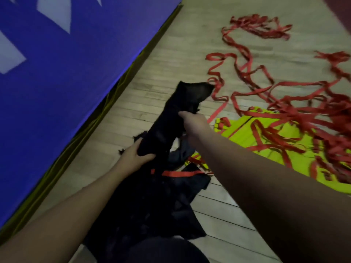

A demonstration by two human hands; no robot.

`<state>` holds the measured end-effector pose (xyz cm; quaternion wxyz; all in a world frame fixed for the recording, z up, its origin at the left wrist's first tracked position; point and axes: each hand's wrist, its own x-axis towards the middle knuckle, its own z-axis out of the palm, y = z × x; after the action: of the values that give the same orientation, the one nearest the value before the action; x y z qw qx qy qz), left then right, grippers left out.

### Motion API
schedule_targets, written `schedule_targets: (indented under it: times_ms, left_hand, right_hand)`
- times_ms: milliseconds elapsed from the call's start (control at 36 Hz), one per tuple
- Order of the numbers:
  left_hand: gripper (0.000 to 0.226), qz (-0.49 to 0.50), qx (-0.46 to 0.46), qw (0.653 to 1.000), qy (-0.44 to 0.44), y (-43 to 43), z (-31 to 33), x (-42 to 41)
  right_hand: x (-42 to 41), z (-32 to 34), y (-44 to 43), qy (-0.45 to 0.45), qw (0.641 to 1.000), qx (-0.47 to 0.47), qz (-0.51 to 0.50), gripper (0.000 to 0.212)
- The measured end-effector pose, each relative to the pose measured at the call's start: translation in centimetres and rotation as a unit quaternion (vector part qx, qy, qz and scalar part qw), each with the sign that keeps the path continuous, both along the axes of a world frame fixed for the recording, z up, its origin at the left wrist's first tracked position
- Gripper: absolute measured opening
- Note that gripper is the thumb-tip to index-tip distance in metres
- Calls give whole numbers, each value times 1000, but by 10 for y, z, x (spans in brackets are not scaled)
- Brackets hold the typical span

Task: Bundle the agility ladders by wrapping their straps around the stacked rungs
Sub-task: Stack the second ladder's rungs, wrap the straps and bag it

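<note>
A long black fabric bag [171,118] is lifted off the wooden floor in the middle of the view. My left hand [136,154] grips its lower part, and my right hand [191,123] grips it higher up near its open mouth. More black fabric [155,205] lies bunched beneath my arms, with a red strap [180,173] crossing it. To the right, yellow-green ladder rungs [266,135] lie flat on the floor under a tangle of red straps [313,114]. What the bag holds is hidden.
A blue padded mat [66,73] with pale shapes stands along the left side, its lower edge meeting the floor. Loose red straps [260,27] trail across the wooden floor [152,63] toward the far right. My dark-clothed knee [161,251] shows at the bottom.
</note>
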<state>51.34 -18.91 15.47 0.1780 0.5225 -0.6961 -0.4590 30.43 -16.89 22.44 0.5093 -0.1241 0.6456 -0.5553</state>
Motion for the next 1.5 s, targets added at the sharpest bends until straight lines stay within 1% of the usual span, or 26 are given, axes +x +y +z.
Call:
schedule_targets:
  times_ms: [56,111,167,222,250,278,389,444,500,583,639,694,722,806,861,944,1028,1083,1139,1222,1278,1306,1361,1417,1500]
  left_hand:
    - [49,57,8,998,1,-16,-24,19]
    - [46,100,5,995,-10,-30,-43,32]
    - [42,142,1,989,-26,-50,-64,47]
    - [43,177,2,983,-49,-64,-78,55]
    - [44,188,5,980,-67,-70,-85,58]
    - [45,192,12,978,-86,-76,-91,61]
    - [51,180,73,964,-182,-85,-111,62]
    - [58,160,78,960,-215,-85,-112,48]
    - [64,136,29,960,-244,-84,-111,25]
    - [53,61,-68,954,-284,-75,-99,-26]
    - [41,4,-94,961,-259,-68,-90,-64]
    - [27,-64,-75,973,-208,-57,-85,-100]
    - [23,-105,-67,973,-196,-49,-83,-120]
    - [18,-172,-45,970,-165,-20,-83,-174]
    - [16,-217,-23,964,-152,1,-91,-209]
    - [31,-280,22,947,-155,25,-109,-248]
    - [52,-343,66,923,-158,48,-130,-274]
    - [67,-375,84,905,-183,61,-143,-285]
    - [76,-385,95,888,-231,69,-152,-289]
    - [79,-392,78,870,-288,75,-159,-291]
    - [72,-398,47,862,-310,78,-162,-293]
    - [67,-401,38,859,-317,82,-164,-296]
    - [61,-401,37,858,-320,88,-165,-302]
    - [58,-397,44,864,-306,93,-165,-305]
    - [56,-384,29,875,-293,101,-164,-304]
  right_hand:
    - [27,-20,-26,-22,998,11,53,17]
    - [47,-36,-45,-17,995,14,98,11]
    - [67,-54,-66,-29,989,18,141,9]
    - [77,-69,-77,-36,984,36,173,3]
    - [78,-76,-77,-38,981,47,186,1]
    - [78,-83,-76,-39,978,56,196,4]
    - [53,-108,-56,-38,973,82,214,12]
    - [29,-121,-41,-25,974,107,200,11]
    - [4,-130,-24,-33,978,124,165,8]
    - [-38,-139,4,-35,981,155,109,13]
    - [-65,-143,27,1,980,183,80,11]
    - [-89,-147,50,23,977,203,51,16]
    - [-102,-148,64,22,976,214,37,17]
    - [-137,-151,103,19,970,242,-1,18]
    - [-162,-158,129,34,963,266,-23,18]
    - [-193,-170,161,75,949,302,-44,19]
    - [-218,-185,187,118,930,340,-77,28]
    - [-231,-199,202,136,916,368,-88,34]
    - [-236,-206,211,141,904,393,-90,38]
    - [-236,-218,214,116,906,395,-100,43]
    - [-239,-236,217,110,904,391,-130,49]
    - [-245,-252,222,96,907,384,-147,48]
    - [-243,-253,219,69,918,356,-160,36]
    - [-235,-238,211,64,939,309,-139,19]
    - [-230,-227,201,67,955,251,-146,9]
